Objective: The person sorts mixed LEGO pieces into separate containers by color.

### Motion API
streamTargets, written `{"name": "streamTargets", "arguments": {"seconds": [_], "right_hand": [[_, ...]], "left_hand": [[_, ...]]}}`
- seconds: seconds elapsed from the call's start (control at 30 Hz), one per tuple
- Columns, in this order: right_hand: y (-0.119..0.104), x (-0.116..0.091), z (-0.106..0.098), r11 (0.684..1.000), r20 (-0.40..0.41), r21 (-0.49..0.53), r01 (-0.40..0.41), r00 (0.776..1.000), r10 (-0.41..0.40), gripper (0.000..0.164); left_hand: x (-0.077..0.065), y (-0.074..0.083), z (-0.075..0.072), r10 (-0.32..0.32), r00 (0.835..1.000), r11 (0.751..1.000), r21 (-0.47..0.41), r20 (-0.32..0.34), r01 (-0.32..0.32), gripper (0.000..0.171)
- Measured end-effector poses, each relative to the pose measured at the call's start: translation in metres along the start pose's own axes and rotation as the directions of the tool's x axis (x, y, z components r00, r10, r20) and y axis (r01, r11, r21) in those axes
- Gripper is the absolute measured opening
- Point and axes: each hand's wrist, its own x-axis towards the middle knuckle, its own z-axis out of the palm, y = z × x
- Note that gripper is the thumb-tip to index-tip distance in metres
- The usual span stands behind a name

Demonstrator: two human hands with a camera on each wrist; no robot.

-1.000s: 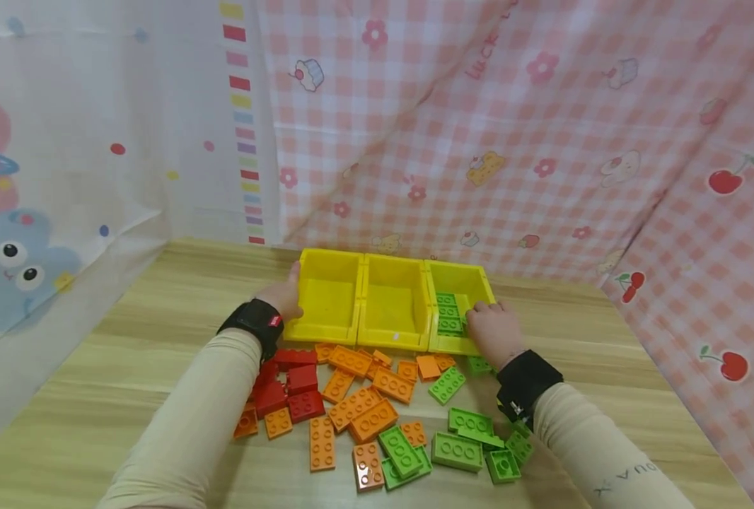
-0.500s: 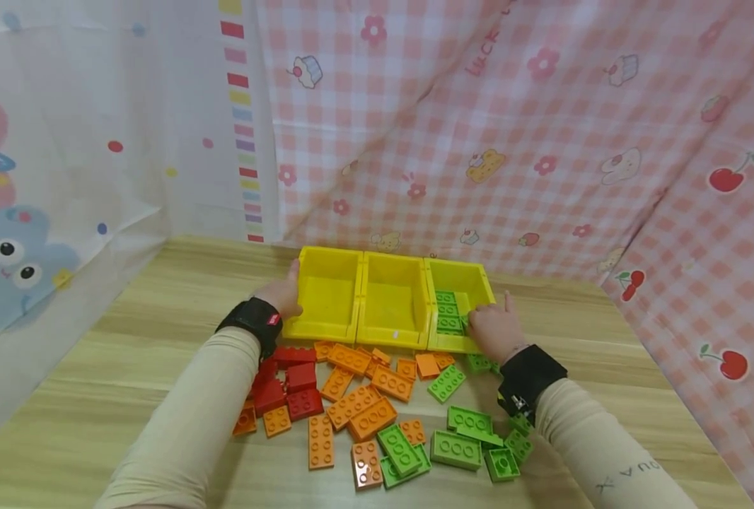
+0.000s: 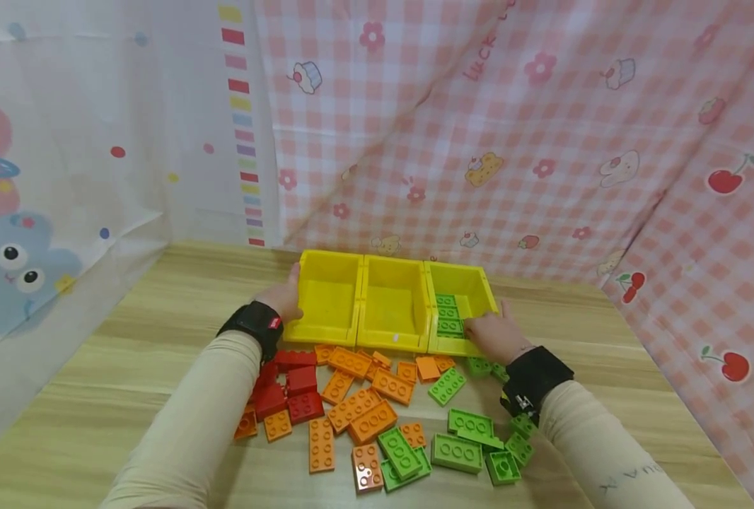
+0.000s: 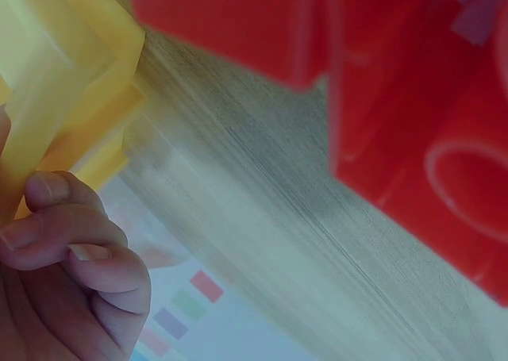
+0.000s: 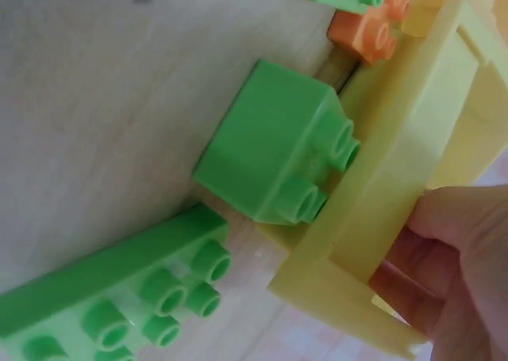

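A yellow three-compartment bin (image 3: 392, 339) stands at the back of the table. My left hand (image 3: 281, 300) grips its left wall; the left wrist view shows curled fingers (image 4: 87, 250) against the yellow plastic. My right hand (image 3: 498, 335) reaches over the right compartment's front right corner, fingertips down inside beside a column of green bricks (image 3: 448, 311). In the right wrist view its fingers (image 5: 409, 286) are curled behind the yellow wall; whether they hold a brick is hidden. The left and middle compartments have no bricks in them.
In front of the bin lie red bricks (image 3: 303, 406) at left, orange bricks (image 3: 373, 422) in the middle and loose green bricks (image 3: 456, 452) at right. Some overlap. A green brick (image 5: 262, 143) sits close against the bin's front. Patterned cloth (image 3: 377, 141) hangs behind the table.
My right hand has turned slightly and its wrist has shifted a little to the right, with the fingers still in the right compartment. The left hand and the bin stay in place.
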Motion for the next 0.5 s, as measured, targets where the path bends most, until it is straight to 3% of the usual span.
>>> {"name": "streamTargets", "arguments": {"seconds": [0.07, 0.17, 0.23, 0.37, 0.5], "right_hand": [[-0.001, -0.006, 0.001, 0.998, -0.073, 0.032, 0.049, 0.996, -0.046, 0.008], [-0.008, -0.016, 0.001, 0.98, -0.191, 0.097, 0.176, 0.969, -0.155, 0.009], [-0.016, -0.024, -0.002, 0.953, -0.208, 0.144, 0.265, 0.95, -0.233, 0.012], [-0.036, -0.039, -0.009, 0.899, -0.02, 0.317, 0.303, 0.949, -0.314, 0.018], [-0.046, -0.047, -0.007, 0.874, 0.131, 0.401, 0.276, 0.927, -0.353, 0.027]], "left_hand": [[0.001, 0.0, 0.0, 0.0, 1.0, 1.0, 0.003, 0.004, 0.0, 0.097], [0.003, 0.001, 0.0, -0.002, 1.0, 1.0, 0.0, 0.013, 0.002, 0.098], [0.004, 0.001, 0.0, -0.009, 1.0, 1.0, -0.001, 0.017, 0.009, 0.099], [0.001, 0.003, -0.003, -0.012, 1.0, 1.0, 0.0, 0.016, 0.012, 0.098], [-0.002, 0.002, -0.003, 0.006, 1.0, 1.0, 0.001, 0.008, -0.006, 0.096]]}}
